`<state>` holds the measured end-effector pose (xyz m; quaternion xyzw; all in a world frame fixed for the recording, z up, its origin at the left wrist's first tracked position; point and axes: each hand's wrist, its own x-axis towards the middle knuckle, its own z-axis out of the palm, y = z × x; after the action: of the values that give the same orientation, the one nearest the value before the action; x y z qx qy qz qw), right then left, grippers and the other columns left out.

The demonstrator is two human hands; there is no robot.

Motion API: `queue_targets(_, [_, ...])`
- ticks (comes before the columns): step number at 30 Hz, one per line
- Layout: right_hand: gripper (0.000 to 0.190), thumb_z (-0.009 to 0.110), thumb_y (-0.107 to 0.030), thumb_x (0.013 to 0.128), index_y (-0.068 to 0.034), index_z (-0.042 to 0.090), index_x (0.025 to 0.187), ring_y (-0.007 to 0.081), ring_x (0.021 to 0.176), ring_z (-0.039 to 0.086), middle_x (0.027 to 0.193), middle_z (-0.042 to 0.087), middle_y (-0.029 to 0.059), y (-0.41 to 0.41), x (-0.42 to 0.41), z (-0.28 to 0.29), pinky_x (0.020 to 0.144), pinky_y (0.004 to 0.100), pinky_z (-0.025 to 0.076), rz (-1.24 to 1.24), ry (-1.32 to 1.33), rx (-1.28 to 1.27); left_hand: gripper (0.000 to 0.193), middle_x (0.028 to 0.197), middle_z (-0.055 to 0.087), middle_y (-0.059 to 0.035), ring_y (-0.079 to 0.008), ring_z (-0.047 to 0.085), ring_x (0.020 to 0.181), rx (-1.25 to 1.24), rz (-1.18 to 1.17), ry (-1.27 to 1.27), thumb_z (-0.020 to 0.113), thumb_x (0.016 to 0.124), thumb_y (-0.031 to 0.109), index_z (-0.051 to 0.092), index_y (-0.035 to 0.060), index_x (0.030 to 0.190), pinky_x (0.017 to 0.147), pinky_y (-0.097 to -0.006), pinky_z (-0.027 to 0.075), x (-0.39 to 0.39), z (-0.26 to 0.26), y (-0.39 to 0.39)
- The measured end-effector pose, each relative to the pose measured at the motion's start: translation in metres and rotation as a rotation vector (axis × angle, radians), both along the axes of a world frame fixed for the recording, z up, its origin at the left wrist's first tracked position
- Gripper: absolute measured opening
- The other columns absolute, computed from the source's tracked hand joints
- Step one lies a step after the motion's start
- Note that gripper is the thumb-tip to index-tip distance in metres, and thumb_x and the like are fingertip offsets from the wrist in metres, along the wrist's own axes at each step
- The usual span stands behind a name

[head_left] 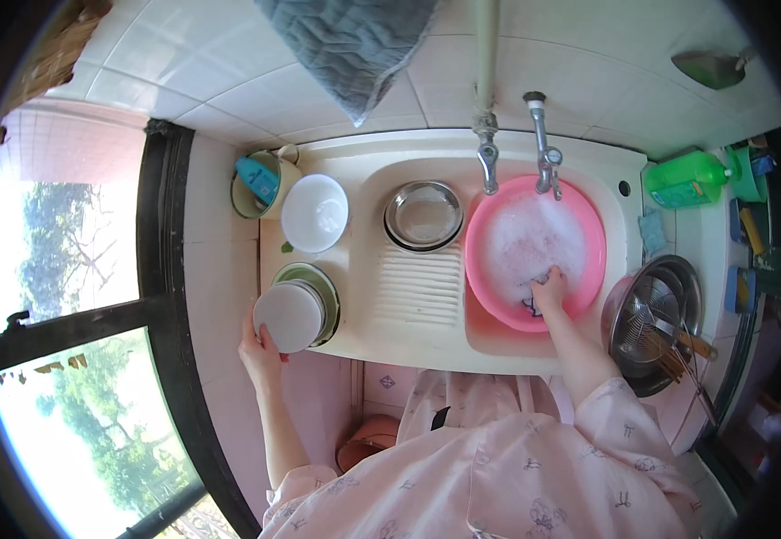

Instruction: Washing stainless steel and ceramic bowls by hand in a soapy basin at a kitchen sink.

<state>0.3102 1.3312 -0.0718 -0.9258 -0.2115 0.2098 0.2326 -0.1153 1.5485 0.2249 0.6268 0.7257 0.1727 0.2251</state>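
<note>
My left hand (pixel 261 352) grips the near edge of a stack of white bowls (pixel 288 316), which sits in or over a green-rimmed enamel basin (pixel 329 330) at the left end of the sink unit. In the pink plastic basin (pixel 592 269), full of suds, my right hand (pixel 549 290) holds a dark-and-white cloth (pixel 532 304), partly under the foam. Behind the stack stands a white bowl (pixel 315 213). Nested metal bowls (pixel 424 214) rest at the top of the ribbed drainboard, left of the pink basin.
Two taps (pixel 488 162) (pixel 540 148) reach over the sink. An enamel mug (pixel 245 192) holds a blue packet at the far left. On the right are a green detergent bottle (pixel 683 178), a blue cloth (pixel 651 231) and metal pans (pixel 690 283) with a strainer and utensils.
</note>
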Motion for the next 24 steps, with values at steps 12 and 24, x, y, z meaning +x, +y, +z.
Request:
queue_targets(12, [0.035, 0.056, -0.009, 0.076, 0.002, 0.055, 0.110, 0.0382, 0.093, 0.060, 0.100, 0.060, 0.0239, 0.040, -0.026, 0.016, 0.081, 0.0451, 0.047, 0.343, 0.016, -0.123, 0.048, 0.111, 0.050, -0.0206, -0.0293, 0.065, 0.073, -0.803, -0.149, -0.834, 0.043, 0.088, -0.001, 0.020, 0.0089, 0.130, 0.051, -0.0335, 0.057, 0.176, -0.028, -0.039])
queue_targets(24, [0.033, 0.058, 0.002, 0.077, -0.003, 0.052, 0.109, 0.0315, 0.087, 0.057, 0.096, 0.056, 0.0150, 0.040, -0.011, 0.017, 0.077, 0.0384, 0.047, -0.398, 0.175, 0.599, 0.059, 0.118, 0.046, -0.0315, -0.0383, 0.060, 0.092, -0.356, -0.808, -0.113, 0.049, 0.082, 0.008, 0.027, 0.0120, 0.137, 0.080, -0.0439, 0.050, 0.337, -0.233, -0.059])
